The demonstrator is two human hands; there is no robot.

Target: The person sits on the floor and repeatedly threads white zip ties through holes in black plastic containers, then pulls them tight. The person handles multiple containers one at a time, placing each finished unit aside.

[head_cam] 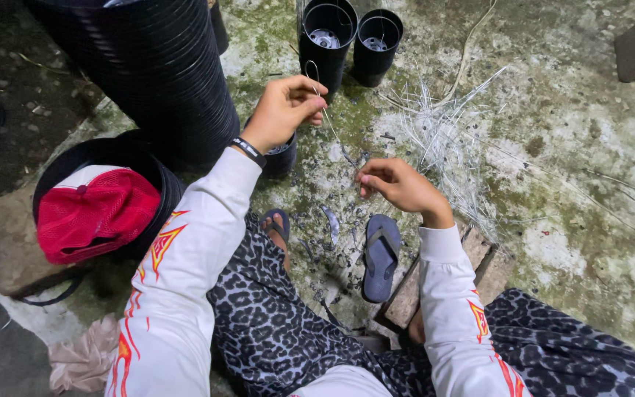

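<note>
A thin metal wire (330, 117) with a looped top is stretching between two hands above a mossy concrete floor (567, 140), its loop rising just above the left hand (286, 109) and its lower end running down toward the right hand (398, 184). The left hand is pinching the wire near the loop between thumb and fingertips, while the right hand is curling its fingers at the wire's lower end; whether those fingers are actually gripping it is too fine to tell. Beyond the loop, two black plastic pots (349, 37) are standing upright side by side, touching or nearly so. A loose scatter of cut wires (442, 136) is lying to the right of the hands, leaving a bare strip of floor between it and the pots. A tall stack of nested black pots (163, 66) is crowding the left side, and below it a red cap (97, 213) is sitting in a black container. Under the hands, a blue sandal (381, 254) is resting beside a wooden block (406, 298), with dark scraps littering the floor around it.
</note>
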